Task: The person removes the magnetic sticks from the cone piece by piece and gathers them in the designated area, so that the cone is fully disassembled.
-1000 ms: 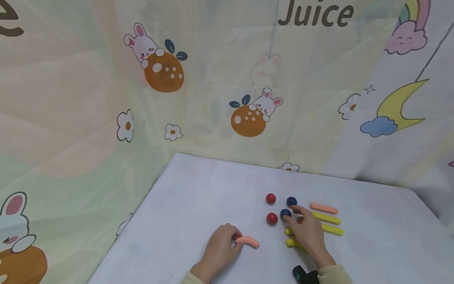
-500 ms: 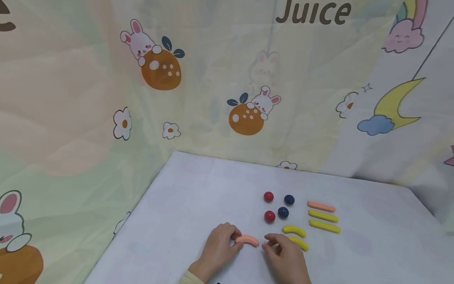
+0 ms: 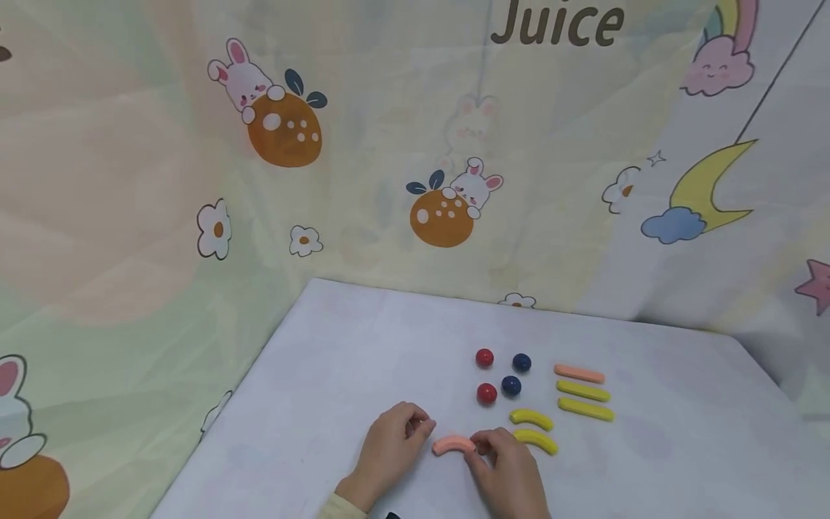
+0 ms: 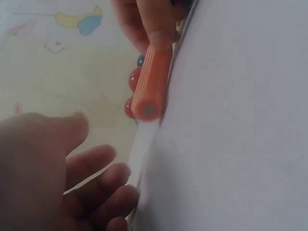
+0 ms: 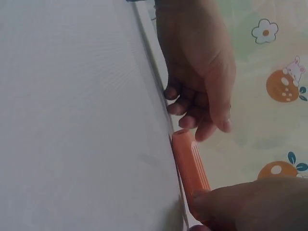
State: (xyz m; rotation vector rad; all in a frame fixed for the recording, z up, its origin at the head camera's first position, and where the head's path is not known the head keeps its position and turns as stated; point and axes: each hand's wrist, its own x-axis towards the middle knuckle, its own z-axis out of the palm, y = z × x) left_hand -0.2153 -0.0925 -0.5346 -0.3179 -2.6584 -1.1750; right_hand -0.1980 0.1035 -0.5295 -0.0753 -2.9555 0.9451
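Observation:
A curved orange piece, ridged along its side with a small hole in its end, lies low at the white table between both hands. My right hand pinches its right end between thumb and fingers; in the right wrist view the thumb rests on the orange piece. Just off the other end is my left hand, and the left wrist view shows that hand apart from the piece, fingers loosely bent around nothing. Two curved yellow pieces lie right behind the right hand.
Two red balls and two dark blue balls sit farther back on the white table. To their right lie a straight orange stick and two straight yellow sticks. A printed cloth hangs behind the table.
My right hand has come left from beside the blue balls and taken the curved orange piece's right end. My left hand has let go of the other end and drawn slightly away.

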